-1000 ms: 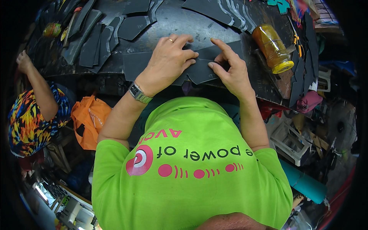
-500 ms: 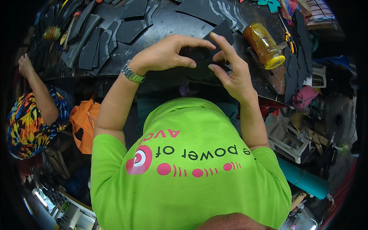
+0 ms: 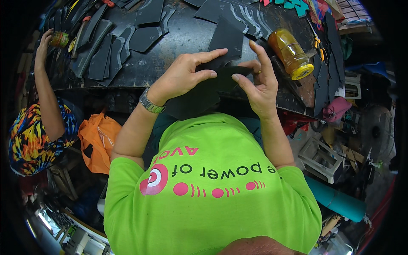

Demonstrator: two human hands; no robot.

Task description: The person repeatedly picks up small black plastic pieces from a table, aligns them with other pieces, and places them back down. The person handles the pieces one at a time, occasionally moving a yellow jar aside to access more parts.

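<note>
Between my hands, at the near edge of the dark table, is a flexible black sheet piece, tilted and hanging partly over the edge. My left hand, with a metal watch at the wrist, has its thumb against the sheet and its index finger stretched out; its other fingers are hidden. With thumb and a bent finger my right hand pinches the sheet's far corner, its index finger pointing up. Just beyond them lies another black cut piece with a small pale marking.
A glass jar of amber stuff with a yellow lid lies right of my hands, near orange-handled scissors. Several black cut pieces cover the table's left and back. A co-worker's arm reaches in at left, beside an orange bag.
The black sheet has come up and toward me, showing below my left hand. My hands stay close together. The co-worker's hand has moved up to a small jar.
</note>
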